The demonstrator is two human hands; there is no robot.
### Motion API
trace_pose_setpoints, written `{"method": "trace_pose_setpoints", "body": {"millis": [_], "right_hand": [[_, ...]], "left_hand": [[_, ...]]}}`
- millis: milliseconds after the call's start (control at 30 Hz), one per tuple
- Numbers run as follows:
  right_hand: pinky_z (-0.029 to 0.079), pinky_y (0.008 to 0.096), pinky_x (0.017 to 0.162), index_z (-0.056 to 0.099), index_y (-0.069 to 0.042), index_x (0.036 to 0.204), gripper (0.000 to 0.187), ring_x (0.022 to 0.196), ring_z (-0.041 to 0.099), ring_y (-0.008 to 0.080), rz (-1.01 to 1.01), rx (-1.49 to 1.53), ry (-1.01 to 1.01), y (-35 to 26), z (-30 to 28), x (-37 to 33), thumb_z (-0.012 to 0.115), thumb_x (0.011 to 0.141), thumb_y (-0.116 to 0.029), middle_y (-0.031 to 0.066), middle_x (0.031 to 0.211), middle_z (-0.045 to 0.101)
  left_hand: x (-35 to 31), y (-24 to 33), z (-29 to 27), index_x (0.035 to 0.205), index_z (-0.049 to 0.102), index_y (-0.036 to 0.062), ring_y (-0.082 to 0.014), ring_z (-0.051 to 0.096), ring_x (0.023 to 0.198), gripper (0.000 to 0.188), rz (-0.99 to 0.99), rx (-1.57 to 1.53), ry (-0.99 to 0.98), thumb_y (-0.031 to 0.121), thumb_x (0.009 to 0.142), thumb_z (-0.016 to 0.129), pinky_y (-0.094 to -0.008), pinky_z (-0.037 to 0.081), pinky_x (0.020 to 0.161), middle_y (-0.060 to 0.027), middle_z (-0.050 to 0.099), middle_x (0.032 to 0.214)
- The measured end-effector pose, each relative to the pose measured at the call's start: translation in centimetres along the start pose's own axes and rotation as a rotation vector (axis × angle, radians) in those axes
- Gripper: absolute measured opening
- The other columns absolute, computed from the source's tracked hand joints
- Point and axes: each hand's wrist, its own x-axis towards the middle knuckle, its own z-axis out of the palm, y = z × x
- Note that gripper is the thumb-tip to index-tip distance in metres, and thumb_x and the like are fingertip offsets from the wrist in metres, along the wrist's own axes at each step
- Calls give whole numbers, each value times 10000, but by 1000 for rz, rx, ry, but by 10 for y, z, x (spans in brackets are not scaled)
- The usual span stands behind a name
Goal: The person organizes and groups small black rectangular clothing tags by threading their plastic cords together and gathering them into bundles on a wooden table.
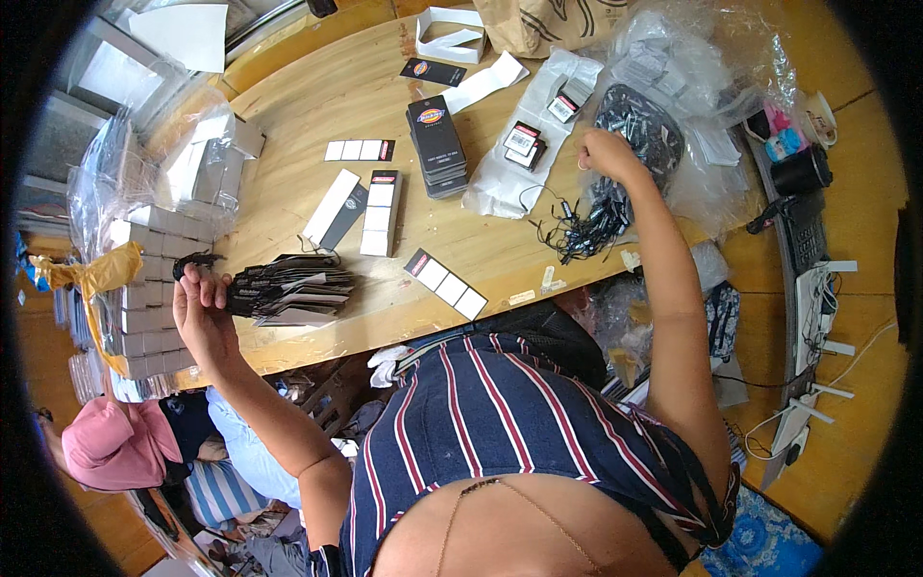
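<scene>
My left hand [204, 306] is closed round the black strings of a thick bundle of hang tags [293, 291], which fans out over the table at the near left. My right hand [611, 156] is closed in a pinch beside a clear bag of black tag strings [642, 125]. Whatever its fingertips hold is too small to make out. Loose black strings [585, 231] spill over the table below that hand. Left of it, small stacks of black and white labels [522, 144] lie on a white plastic sheet [492, 188].
A stack of black tags [437, 144] stands mid-table, near a stack of white-panelled label strips [382, 213] and a single strip [446, 284]. White boxes [154, 308] line the left edge. Crumpled clear plastic [716, 67] fills the back right. A person in pink [111, 447] is at lower left.
</scene>
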Motion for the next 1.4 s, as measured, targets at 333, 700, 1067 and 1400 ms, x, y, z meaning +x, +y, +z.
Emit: {"method": "trace_pose_setpoints", "body": {"millis": [333,700,1067,1400], "right_hand": [[418,261,583,558,-30,684,80,622,525,151,-143,483,175,7,-10,-5,546,624,-81,72,659,553],[409,344,559,543,-5,665,85,627,536,288,-1,-49,174,-3,18,3,538,593,-49,169,646,534],[381,209,519,524,-9,680,82,548,483,100,114,687,294,-7,-19,0,564,612,-33,36,603,519],[443,197,528,534,13,745,92,582,526,90,-494,1330,173,-301,-95,-3,589,678,-19,45,663,545]], "left_hand": [[6,1,-16,782,405,45,-118,375,577,154,-28,-59,-107,181,850,382,-294,367,708,-5,354,608],[25,8,-14,763,402,42,-68,275,524,97,-63,-203,-209,118,824,405,-190,253,500,28,305,581],[43,19,-24,759,407,38,-109,352,568,127,-164,-152,-250,149,820,414,-198,300,546,-5,382,619],[46,7,-7,686,442,84,-36,278,483,190,-136,105,-69,204,733,581,-184,229,449,63,328,554]]}}
